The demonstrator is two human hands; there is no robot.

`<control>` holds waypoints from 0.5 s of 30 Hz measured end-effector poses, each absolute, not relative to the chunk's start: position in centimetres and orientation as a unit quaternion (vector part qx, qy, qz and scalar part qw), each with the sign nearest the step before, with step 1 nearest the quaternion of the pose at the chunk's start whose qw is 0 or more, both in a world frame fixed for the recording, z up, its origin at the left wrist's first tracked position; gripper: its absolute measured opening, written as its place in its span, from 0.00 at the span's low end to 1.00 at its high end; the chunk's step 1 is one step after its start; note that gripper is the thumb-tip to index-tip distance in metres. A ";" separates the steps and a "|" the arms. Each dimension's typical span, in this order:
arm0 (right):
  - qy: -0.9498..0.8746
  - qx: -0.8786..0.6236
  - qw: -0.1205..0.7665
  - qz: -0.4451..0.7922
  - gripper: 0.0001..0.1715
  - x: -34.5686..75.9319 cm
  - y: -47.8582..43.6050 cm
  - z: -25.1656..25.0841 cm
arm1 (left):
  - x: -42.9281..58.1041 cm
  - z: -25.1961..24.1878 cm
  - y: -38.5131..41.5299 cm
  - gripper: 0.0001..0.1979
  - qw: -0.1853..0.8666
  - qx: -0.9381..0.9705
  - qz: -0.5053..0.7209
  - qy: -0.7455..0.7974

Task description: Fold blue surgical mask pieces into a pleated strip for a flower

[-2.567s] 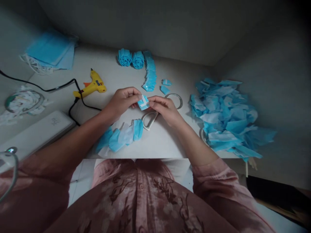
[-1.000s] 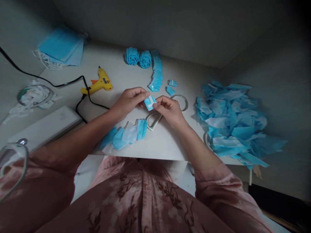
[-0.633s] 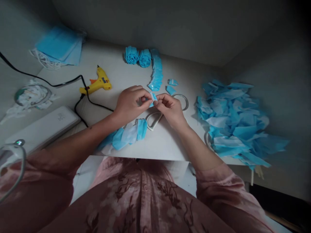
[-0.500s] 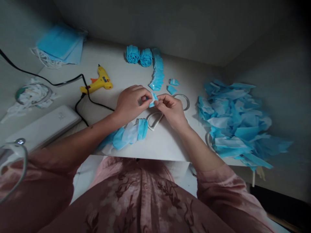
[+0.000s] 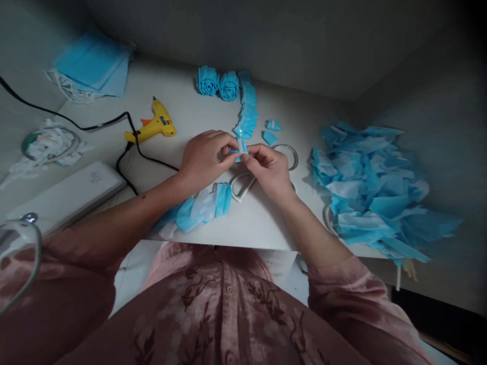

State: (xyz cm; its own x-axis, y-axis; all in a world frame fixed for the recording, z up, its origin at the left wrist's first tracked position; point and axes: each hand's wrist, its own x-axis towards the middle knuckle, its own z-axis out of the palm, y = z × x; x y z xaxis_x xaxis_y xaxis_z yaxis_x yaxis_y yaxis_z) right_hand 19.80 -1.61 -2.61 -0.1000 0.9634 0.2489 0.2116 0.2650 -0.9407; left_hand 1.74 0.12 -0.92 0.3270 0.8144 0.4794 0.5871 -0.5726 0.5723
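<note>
My left hand [image 5: 203,161] and my right hand [image 5: 268,170] meet over the middle of the white table [image 5: 198,121], both pinching one small blue folded piece [image 5: 240,148] between fingertips. Most of that piece is hidden by my fingers. Just under my hands lie white-handled scissors [image 5: 243,183]. A crumpled strip of blue and white mask fabric [image 5: 201,205] lies near the table's front edge, below my left wrist.
Two blue rolled rosettes [image 5: 217,83] and a row of folded blue pieces [image 5: 247,109] lie at the back. A yellow glue gun [image 5: 152,126] with a black cord lies left. Blue masks [image 5: 91,66] are stacked far left; a heap of blue scraps [image 5: 373,182] fills the right.
My fingers have closed in on the blue piece, which showed flat with a white stripe before and is now folded small and mostly covered. My hands stay in the same spot.
</note>
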 end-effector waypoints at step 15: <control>-0.644 -0.477 0.467 0.374 0.16 19.7 -1.8 -2.7 | 1.5 -1.0 0.3 0.06 0.084 0.834 0.332 0.431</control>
State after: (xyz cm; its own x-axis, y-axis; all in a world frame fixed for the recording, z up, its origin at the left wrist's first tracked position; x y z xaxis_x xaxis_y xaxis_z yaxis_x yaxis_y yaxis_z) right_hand 19.71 -1.78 -2.68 -0.1089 0.9637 0.2436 0.2647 0.2643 -0.9274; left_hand 1.45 0.34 -1.00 0.4070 0.7758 0.4821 0.6637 -0.6138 0.4275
